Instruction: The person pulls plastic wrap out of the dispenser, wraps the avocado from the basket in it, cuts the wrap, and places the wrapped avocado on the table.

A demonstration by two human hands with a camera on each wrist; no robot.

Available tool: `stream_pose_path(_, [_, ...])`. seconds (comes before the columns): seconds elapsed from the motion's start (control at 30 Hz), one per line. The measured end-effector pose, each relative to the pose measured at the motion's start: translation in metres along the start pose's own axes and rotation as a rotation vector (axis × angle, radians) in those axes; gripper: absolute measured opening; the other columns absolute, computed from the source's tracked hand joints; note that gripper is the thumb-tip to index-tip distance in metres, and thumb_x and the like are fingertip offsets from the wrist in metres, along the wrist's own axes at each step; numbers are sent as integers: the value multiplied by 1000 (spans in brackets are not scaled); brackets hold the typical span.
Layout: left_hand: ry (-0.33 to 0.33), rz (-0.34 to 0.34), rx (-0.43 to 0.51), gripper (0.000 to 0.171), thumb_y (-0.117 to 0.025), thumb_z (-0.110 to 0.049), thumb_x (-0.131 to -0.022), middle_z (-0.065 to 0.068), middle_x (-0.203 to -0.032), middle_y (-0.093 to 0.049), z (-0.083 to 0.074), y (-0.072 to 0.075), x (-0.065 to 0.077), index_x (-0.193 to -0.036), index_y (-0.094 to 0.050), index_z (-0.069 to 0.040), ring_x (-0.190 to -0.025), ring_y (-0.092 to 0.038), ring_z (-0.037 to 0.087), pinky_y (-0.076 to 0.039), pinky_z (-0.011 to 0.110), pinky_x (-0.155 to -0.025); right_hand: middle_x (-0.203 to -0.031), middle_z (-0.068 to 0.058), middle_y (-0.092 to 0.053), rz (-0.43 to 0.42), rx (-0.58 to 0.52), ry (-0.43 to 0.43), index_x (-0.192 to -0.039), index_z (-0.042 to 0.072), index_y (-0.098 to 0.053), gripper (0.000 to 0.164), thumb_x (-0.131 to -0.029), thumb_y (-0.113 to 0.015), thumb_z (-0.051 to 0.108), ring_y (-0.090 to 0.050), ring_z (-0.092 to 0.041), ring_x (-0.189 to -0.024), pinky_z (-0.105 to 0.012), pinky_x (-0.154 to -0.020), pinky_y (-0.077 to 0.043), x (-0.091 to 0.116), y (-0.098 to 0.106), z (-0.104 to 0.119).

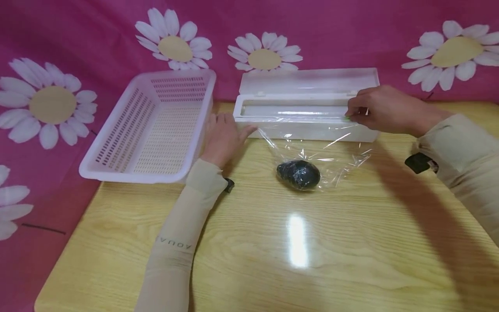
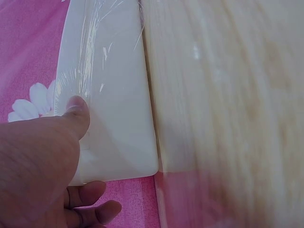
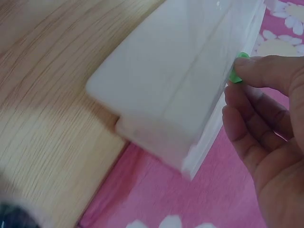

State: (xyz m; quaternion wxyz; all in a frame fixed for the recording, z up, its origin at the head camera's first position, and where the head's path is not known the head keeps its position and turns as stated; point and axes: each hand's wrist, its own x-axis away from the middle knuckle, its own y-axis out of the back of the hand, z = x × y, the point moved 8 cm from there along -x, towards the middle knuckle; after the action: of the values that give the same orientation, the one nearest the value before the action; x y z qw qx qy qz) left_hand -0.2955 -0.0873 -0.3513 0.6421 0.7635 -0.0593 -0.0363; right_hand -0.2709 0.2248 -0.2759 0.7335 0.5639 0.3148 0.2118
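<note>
A white cling film dispenser (image 1: 312,131) lies across the back of the table, its lid (image 1: 312,81) raised. Clear cling film (image 1: 331,149) runs from it toward the front, around a dark avocado (image 1: 299,175) on the table. My left hand (image 1: 223,138) holds the dispenser's left end; in the left wrist view the thumb (image 2: 78,114) presses on the film at its edge, with curled fingers beyond the end. Near the right end, my right hand (image 1: 376,108) pinches a small green slider (image 3: 238,68) on the dispenser's edge between thumb and fingers.
To the left stands a white plastic basket (image 1: 185,174) with slotted walls, close beside my left hand. A pink cloth (image 1: 331,34) with white daisies hangs behind the wooden table (image 1: 249,260). Light reflects off the tabletop in front of the avocado.
</note>
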Motion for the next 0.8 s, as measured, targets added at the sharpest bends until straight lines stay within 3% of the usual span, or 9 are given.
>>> stream_pose_path(0.47, [-2, -7, 22, 90, -38, -74, -99, 21, -120, -55, 7, 4, 6, -132, -49, 10, -113, -43, 33, -33, 49, -114, -82, -2, -72, 0, 58, -104, -85, 14, -75, 20, -78, -83, -2, -56, -8, -67, -28, -59, -46, 39, 15, -25])
stream_pose_path(0.67, [-3, -7, 36, 90, -40, -73, -99, 22, -121, -54, 5, 3, 6, -132, -49, 10, -116, -43, 35, -32, 50, -116, -91, -12, -71, -114, 63, -73, -91, 10, -75, 22, -76, -82, -5, -64, -27, -75, -44, -64, -52, 45, 22, -9])
stream_pose_path(0.8, [-10, -22, 17, 93, -40, -74, -99, 24, -126, -56, 0, 6, 5, -133, -50, 12, -121, -45, 37, -30, 51, -120, -93, -16, -69, -221, 42, -6, -93, 5, -74, 23, -73, -82, -5, -63, -31, -80, -48, -70, -52, 50, 24, 18])
